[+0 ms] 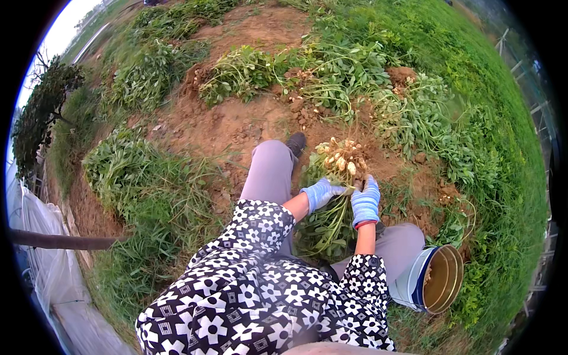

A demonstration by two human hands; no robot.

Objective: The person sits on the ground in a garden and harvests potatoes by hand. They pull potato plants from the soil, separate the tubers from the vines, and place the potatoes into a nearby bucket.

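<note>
A bunch of pulled peanut plants lies between my knees, its cluster of pale peanut pods and roots pointing away from me and its leafy stems towards me. My left hand, in a blue and white knit glove, is closed around the stems just below the pods. Close on its right, my right hand, in a matching glove with a red cuff edge, has its fingertips at the lower right of the pod cluster; whether it grips a pod or a stem is unclear. A metal bucket lies tipped by my right knee, some peanuts inside.
More uprooted peanut plants with pods lie across the reddish soil ahead. Grass and weeds grow at my left. Beyond them are a brown pole and plastic sheeting. Green crop stands along the right.
</note>
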